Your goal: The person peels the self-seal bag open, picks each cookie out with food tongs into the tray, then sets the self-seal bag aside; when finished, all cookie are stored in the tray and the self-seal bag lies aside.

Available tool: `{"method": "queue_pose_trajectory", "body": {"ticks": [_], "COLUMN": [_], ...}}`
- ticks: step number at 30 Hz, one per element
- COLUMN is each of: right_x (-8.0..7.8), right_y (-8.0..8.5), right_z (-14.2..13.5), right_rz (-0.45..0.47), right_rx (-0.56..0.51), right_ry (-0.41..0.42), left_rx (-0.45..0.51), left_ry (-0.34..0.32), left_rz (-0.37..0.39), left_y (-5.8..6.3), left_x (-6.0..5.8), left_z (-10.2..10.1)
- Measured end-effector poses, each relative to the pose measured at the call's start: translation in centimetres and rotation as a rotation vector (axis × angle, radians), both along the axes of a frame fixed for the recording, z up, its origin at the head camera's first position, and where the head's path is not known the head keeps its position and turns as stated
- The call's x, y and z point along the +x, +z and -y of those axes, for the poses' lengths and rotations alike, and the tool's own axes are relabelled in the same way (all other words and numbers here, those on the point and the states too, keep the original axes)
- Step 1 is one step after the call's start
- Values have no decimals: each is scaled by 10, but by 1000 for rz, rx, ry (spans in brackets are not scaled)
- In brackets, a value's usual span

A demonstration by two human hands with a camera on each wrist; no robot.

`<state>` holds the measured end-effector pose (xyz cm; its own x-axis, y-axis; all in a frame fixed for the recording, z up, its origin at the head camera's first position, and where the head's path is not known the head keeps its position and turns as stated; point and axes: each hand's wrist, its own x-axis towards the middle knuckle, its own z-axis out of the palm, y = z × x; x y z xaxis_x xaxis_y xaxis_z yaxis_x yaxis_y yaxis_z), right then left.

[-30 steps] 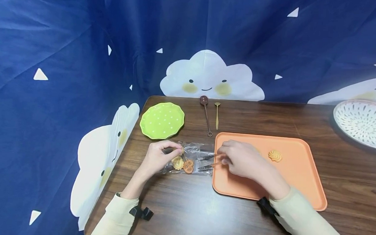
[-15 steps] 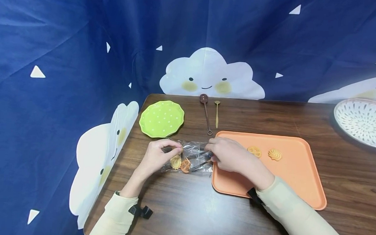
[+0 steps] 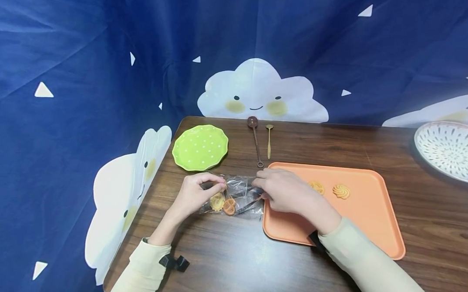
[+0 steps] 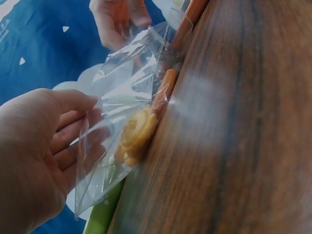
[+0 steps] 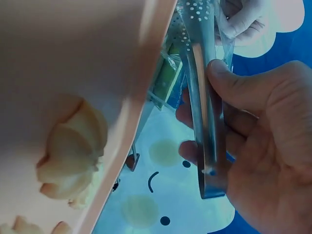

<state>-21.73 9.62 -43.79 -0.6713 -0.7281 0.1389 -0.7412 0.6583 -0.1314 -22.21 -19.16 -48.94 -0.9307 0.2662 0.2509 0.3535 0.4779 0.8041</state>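
My left hand (image 3: 194, 192) pinches the edge of a clear plastic bag (image 3: 238, 186) between thumb and fingers. Inside the bag lie a pale yellow cookie (image 3: 217, 202) and a browner cookie (image 3: 229, 206) with a cut-out pattern. My right hand (image 3: 284, 191) reaches over the left rim of the orange tray (image 3: 356, 229) and grips metal tongs (image 5: 208, 122), thumb on one arm and fingers on the other. The perforated ends of the tongs extend into the bag, beside the browner cookie. On the tray are a swirl cookie (image 3: 341, 191) and a round holed cookie (image 3: 317, 187), partly behind my right hand.
A green dotted plate (image 3: 200, 148) stands behind my left hand. Farther back lie a brown long-handled spoon (image 3: 256, 142) and a small gold spoon (image 3: 269, 143). A white patterned dish (image 3: 453, 151) sits at the far right. A blue curtain (image 3: 164, 38) hangs behind the table.
My right hand has moved left, carrying the tongs deeper into the bag, and the holed cookie on the tray is more exposed. The browner cookie has shifted slightly left. My left hand stays on the bag.
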Motion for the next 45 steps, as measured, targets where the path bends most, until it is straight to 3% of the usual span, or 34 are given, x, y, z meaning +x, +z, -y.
{"method": "queue_pose_trajectory", "body": {"ticks": [8,20,25,34,45], "right_x": [-5,2,1,-6,1], "right_y": [-2,5,5,-1,3], "right_z": [7,-3,-10,5,3], "right_rz": [-27,31,16,-44,-21], "right_rx": [-15,-26,-36,-7,4], "right_ry": [74,25,10,73,6], "left_rx": [-6,1,-4,-27,-11], "left_ry": [11,2,-6,12,3], "left_rz": [0,3,-16,-24,-36], "left_y": [-4,-2,-2,-2,-1], "left_x": [1,0,-1,-1,-2], "left_z": [2,-1,0,1,2]}}
